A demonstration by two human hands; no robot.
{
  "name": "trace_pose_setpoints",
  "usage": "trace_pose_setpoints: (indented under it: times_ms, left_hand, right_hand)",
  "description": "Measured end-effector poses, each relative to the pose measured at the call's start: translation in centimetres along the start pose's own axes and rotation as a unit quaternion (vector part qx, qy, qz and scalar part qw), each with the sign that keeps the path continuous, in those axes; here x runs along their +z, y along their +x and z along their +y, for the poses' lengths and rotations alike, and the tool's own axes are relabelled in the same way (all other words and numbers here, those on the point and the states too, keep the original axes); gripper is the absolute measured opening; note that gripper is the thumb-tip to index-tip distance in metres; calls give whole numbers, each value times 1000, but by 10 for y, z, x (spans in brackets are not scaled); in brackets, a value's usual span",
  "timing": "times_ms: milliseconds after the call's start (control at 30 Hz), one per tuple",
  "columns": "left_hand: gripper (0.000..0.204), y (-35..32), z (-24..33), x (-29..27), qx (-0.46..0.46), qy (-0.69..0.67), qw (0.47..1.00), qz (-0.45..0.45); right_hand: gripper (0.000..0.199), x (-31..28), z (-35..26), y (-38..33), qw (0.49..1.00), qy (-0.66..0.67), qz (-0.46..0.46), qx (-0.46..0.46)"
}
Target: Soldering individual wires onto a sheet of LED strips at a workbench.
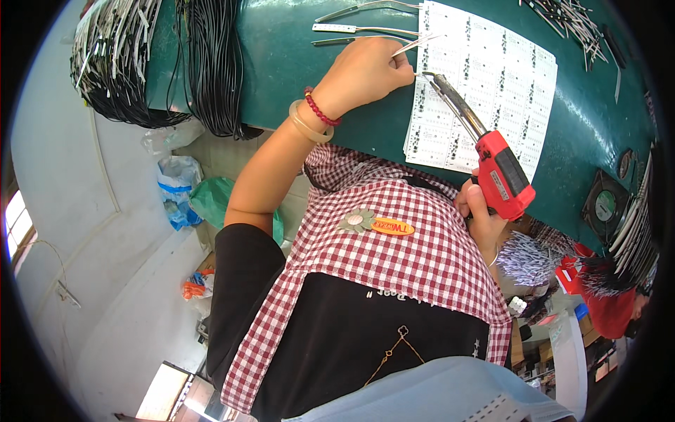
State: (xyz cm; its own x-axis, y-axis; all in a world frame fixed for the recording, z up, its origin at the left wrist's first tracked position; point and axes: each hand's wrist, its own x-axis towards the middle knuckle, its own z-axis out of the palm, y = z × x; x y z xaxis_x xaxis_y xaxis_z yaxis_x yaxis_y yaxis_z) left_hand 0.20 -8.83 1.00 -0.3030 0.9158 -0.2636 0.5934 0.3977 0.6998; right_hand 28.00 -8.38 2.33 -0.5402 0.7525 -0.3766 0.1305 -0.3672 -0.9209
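Left hand (pixel 365 70) closed, pinching thin white wires (pixel 420 43) at the left edge of a white panel of circuit boards (pixel 485 84) lying on the green table (pixel 295 56). Right hand (pixel 481 214) wrapped around the grip of a red soldering gun (pixel 500 176), near the body, right of the checked apron (pixel 394 246). Metal tip of the gun reaching far and left, ending just beside the left fingertips at the panel's edge. Beyond the left hand, tweezers (pixel 358 29) flat on the table. Far left, bundles of black and white cables (pixel 162 56) draped over the table's edge. Far right, loose wires (pixel 569 21); a small fan (pixel 605 204) at the right rim.
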Motion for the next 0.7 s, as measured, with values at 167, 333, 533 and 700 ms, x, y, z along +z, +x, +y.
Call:
trace_pose_setpoints:
  times_ms: [167,333,533,700]
  left_hand:
    - [20,-4,-1,1,24,-22,999,10]
    - [19,-3,-4,2,28,-26,999,19]
    - [19,-3,-3,0,18,-21,1000,6]
    - [19,0,-7,-1,27,-22,999,1]
  right_hand:
    - [26,-4,4,1,1000,-10,-10,17]
    - [27,-3,5,-1,1000,-3,-10,20]
    - [31,0,-1,-3,1000,28,4,10]
    - [29,4,0,1,1000,13,6,14]
